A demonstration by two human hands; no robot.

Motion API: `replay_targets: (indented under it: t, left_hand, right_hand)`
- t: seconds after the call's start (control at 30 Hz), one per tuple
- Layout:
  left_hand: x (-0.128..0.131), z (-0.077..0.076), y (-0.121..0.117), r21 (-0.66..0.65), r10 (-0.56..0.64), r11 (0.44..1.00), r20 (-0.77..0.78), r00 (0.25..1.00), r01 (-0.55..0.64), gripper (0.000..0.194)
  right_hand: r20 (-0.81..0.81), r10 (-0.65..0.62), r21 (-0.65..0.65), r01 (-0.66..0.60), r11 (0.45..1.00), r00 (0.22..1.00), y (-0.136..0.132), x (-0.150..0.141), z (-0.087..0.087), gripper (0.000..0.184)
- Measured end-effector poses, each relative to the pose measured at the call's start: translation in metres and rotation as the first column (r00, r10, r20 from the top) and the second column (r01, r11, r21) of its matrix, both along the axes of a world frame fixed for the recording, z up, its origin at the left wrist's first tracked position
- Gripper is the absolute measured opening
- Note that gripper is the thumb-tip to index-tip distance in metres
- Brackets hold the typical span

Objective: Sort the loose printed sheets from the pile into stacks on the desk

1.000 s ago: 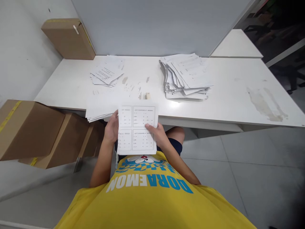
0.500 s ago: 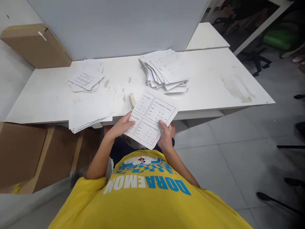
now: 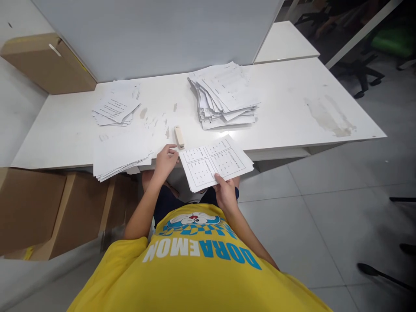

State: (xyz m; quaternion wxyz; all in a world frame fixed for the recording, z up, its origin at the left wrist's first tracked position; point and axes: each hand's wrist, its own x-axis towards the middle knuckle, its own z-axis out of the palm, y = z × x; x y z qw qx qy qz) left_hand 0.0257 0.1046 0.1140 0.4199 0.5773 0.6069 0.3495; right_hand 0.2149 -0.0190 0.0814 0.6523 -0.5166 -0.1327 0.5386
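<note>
My right hand (image 3: 225,193) grips a thin stack of printed sheets (image 3: 216,162) by its near edge, thumb on top and the other fingers beneath. The sheets carry boxed forms and tilt over the desk's front edge. Just left of them is my left hand (image 3: 167,162), holding nothing, its fingers bent and a little apart. Its fingertips lie close to the near end of a small cream stapler (image 3: 179,137), which rests on the desk; whether they touch it I cannot tell.
A thick, uneven paper pile (image 3: 224,95) lies at the back of the white desk (image 3: 282,104). To the left are a smaller pile (image 3: 117,106) and blank-looking sheets (image 3: 121,156) overhanging the front edge. Cardboard boxes (image 3: 29,208) stand below left, and another box (image 3: 48,65) leans against the panel.
My left hand has let go of the sheets and moved up-left toward the stapler. The stack has turned in my right hand, and the stapler shows more fully.
</note>
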Motion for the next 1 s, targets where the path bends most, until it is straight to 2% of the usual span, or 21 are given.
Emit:
replay_targets:
  t: [0.1,0.2,0.27,0.37,0.47,0.6,0.7,0.8,1.0]
  left_hand:
    - [0.006,-0.013,0.002,0.114,0.087,0.990,-0.015,0.996,-0.085,0.028]
    - [0.009,-0.014,0.003,0.293,0.135,0.950,-0.084,0.987,-0.105,0.028]
    - [0.008,-0.013,0.003,0.401,0.140,0.913,-0.144,0.980,-0.072,0.030]
    - [0.006,-0.013,0.004,0.486,0.058,0.872,-0.203,0.977,0.050,0.034]
    - [0.004,-0.016,0.008,0.513,-0.018,0.848,-0.222,0.975,0.132,0.035]
    - [0.000,-0.019,0.014,0.525,-0.061,0.833,-0.229,0.972,0.176,0.040]
    - [-0.004,-0.017,0.018,0.552,-0.082,0.801,-0.282,0.956,0.231,0.041]
    - [-0.008,-0.014,0.020,0.543,-0.151,0.775,-0.338,0.929,0.324,0.040]
    - [-0.004,-0.015,0.016,0.482,-0.206,0.788,-0.382,0.901,0.384,0.040]
  right_hand:
    - [0.018,0.010,0.027,-0.011,1.000,1.000,0.010,-0.007,0.001,0.058]
    - [0.033,-0.004,0.051,0.002,0.999,0.999,0.017,-0.010,-0.003,0.058]
    - [0.047,-0.017,0.062,0.014,0.998,0.999,0.020,-0.009,-0.006,0.056]
    - [0.085,-0.011,0.072,0.005,0.997,0.996,0.020,-0.006,-0.010,0.053]
    - [0.103,-0.020,0.087,0.011,0.996,0.994,0.021,-0.004,-0.012,0.051]
    - [0.059,-0.021,0.066,0.018,0.998,0.998,0.030,-0.001,-0.013,0.052]
    - [0.036,0.005,0.019,-0.006,1.000,0.999,0.038,0.002,-0.015,0.051]
    - [0.071,0.012,-0.003,-0.011,1.000,0.997,0.040,0.006,-0.021,0.049]
    - [0.146,0.000,0.041,-0.006,0.999,0.989,0.035,0.009,-0.029,0.047]
